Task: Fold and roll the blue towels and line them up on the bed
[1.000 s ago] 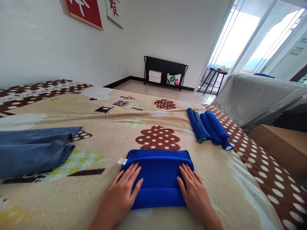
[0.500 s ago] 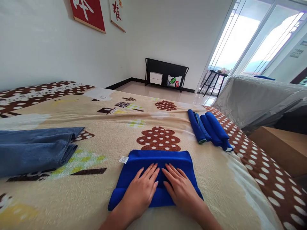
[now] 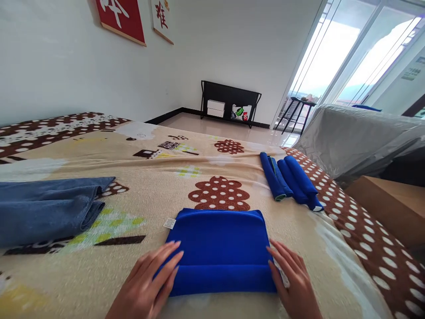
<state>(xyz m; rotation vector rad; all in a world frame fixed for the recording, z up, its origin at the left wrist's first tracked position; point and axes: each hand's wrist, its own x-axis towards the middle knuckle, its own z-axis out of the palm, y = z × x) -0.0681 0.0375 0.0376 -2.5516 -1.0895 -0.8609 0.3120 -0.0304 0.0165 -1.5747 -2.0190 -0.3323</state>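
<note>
A blue towel (image 3: 219, 239) lies on the patterned blanket, its near edge folded over into a flat band. A small white label sticks out at its far left corner. My left hand (image 3: 149, 274) rests at the towel's left edge with fingers stretched out and slightly apart, the fingertips over the fold. At the right edge, my right hand (image 3: 292, 274) has its fingers extended and its fingertips touching the towel's side. Neither hand grips the cloth. Beyond to the right lie several blue rolled towels (image 3: 295, 181), side by side.
A grey-blue folded cloth (image 3: 49, 208) lies on the left of the blanket (image 3: 159, 190). Past the bed's right edge stand a cardboard box (image 3: 388, 204) and a plastic-covered piece of furniture (image 3: 358, 133). A black rack (image 3: 229, 97) is against the far wall.
My hands have moved apart from the towel's middle out to its left and right edges. The towel's folded near band is now uncovered.
</note>
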